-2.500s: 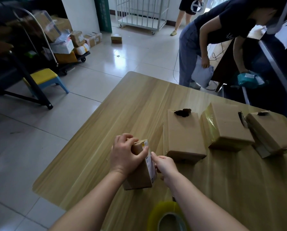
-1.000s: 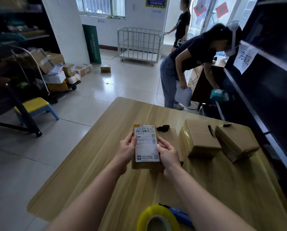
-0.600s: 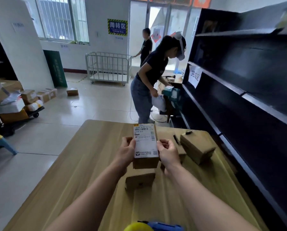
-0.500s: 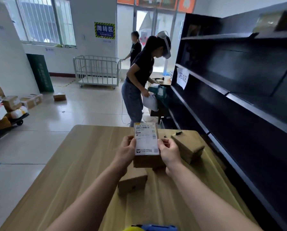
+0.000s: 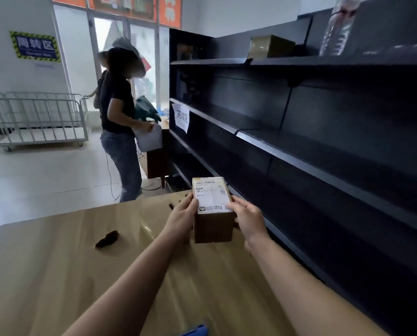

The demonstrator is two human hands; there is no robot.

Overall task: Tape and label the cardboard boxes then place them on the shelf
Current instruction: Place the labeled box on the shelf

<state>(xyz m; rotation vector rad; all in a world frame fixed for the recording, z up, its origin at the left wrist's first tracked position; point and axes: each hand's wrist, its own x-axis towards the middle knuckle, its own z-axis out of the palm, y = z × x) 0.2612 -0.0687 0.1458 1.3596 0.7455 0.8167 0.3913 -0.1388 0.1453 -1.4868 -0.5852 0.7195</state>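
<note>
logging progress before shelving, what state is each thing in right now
box, labelled on top, held above the table, not yet shelved
left grip, holds the box's left side
right grip, holds the box's right side
shelf, a carton and a bottle on its top board

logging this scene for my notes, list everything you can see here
labelled box: one, brown, white label, held over the table's far end
shelf: one, black, right side
small box: one, brown, top shelf
bottle: one, clear, top shelf
paper sign: one, white, shelf's end
table: one, light wood, foreground
dark scrap: one, black, on table, left
blue object: one, bottom edge, cut off
wire cart: one, white, far left
wall sign: one, blue, left wall
person: one clear, dark shirt, by shelf's end
hands: two, bare; left hand and right hand grip the labelled box's sides
</note>
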